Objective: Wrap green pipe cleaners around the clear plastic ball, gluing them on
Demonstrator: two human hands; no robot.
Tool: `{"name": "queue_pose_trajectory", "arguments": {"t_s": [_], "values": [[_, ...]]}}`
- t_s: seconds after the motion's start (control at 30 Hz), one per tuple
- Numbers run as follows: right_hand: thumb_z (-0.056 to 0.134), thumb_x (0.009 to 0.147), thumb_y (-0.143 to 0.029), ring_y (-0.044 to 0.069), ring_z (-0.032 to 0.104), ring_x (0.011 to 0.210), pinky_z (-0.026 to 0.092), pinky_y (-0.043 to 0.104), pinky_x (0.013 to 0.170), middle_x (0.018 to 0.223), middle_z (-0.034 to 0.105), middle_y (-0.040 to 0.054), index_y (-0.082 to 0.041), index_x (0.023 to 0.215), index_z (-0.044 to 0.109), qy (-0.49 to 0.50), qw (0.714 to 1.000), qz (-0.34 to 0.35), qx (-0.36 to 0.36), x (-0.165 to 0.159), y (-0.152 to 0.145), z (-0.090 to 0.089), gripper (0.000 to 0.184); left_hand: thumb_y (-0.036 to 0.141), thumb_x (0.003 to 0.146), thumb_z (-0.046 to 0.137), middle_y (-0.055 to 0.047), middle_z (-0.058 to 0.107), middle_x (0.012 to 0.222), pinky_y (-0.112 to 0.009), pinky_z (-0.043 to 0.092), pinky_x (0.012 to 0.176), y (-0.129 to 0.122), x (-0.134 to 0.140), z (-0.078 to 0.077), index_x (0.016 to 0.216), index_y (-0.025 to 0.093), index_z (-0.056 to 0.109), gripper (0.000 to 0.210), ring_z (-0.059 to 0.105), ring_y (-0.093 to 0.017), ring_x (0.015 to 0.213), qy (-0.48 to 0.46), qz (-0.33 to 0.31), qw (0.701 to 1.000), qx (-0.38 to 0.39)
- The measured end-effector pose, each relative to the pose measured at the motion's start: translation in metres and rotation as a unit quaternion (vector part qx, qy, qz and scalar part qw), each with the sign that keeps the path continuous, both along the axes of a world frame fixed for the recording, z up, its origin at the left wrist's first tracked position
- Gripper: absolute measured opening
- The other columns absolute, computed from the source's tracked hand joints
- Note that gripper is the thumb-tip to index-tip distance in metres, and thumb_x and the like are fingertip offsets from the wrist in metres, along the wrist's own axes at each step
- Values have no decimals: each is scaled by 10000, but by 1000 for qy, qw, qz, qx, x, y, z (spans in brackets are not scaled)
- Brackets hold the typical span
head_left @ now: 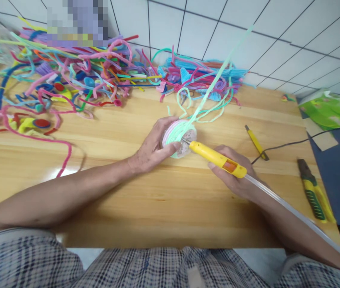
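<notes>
My left hand (158, 146) is closed around a small round piece (187, 147), pale and clear-looking, partly covered with rows of mint green and lilac pipe cleaners. Long mint green pipe cleaners (210, 91) rise from it toward the upper right. In my right hand (237, 172) is a yellow hot glue gun (214, 157), with a clear glue stick (292, 212) sticking out of its back along my forearm. The metal nozzle points at the round piece near my left thumb. Whether it touches the surface I cannot tell.
Heaps of coloured pipe cleaners (76, 80) lie along the tiled wall (170, 24). A yellow utility knife (256, 142) and yellow-green pliers (312, 192) lie at the right. A black cord (289, 145) runs across to a green plastic packet (331, 110).
</notes>
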State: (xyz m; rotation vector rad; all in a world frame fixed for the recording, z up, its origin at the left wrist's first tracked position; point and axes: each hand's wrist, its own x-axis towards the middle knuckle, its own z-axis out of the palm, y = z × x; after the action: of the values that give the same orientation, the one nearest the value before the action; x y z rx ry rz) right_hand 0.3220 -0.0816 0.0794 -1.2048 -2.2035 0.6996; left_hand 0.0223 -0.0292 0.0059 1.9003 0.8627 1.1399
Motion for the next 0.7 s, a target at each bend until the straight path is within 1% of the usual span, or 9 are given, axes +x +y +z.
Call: {"name": "queue_pose_trajectory", "arguments": {"t_s": [0.27, 0.43, 0.53, 0.7], "values": [[697, 1030, -223, 163, 617, 713, 460, 310, 651, 898, 690, -22, -289, 1045, 621, 7, 1000, -4, -11, 1, 0, -2, 101, 640, 1102, 641, -139, 584, 1627, -561, 495, 1336, 0, 1, -1, 1657, 287, 474, 679, 600, -354, 1504, -4, 1, 1000, 3], [694, 1031, -218, 152, 590, 667, 441, 306, 631, 888, 702, -30, -290, 1049, 626, -5, 1000, -4, -22, 2, -2, -1, 101, 637, 1107, 633, -139, 578, 1636, -567, 502, 1329, 0, 1, -1, 1665, 295, 465, 676, 601, -357, 1507, -3, -2, 1000, 3], [699, 1028, -218, 155, 603, 673, 447, 305, 633, 885, 705, -32, -296, 1059, 629, -11, 1000, -7, -22, 1, -3, 0, 109, 624, 1110, 642, -136, 576, 1631, -553, 499, 1334, 0, 0, -1, 1660, 294, 467, 665, 597, -349, 1513, -6, -5, 1000, 8], [710, 1030, -258, 168, 628, 691, 465, 309, 631, 865, 699, -25, -295, 1044, 629, -5, 999, -32, -21, -1, -2, 1, 90, 654, 1103, 637, -143, 574, 1638, -555, 487, 1343, 1, 1, -1, 1650, 281, 466, 684, 586, -349, 1519, -2, -3, 1000, 0]]}}
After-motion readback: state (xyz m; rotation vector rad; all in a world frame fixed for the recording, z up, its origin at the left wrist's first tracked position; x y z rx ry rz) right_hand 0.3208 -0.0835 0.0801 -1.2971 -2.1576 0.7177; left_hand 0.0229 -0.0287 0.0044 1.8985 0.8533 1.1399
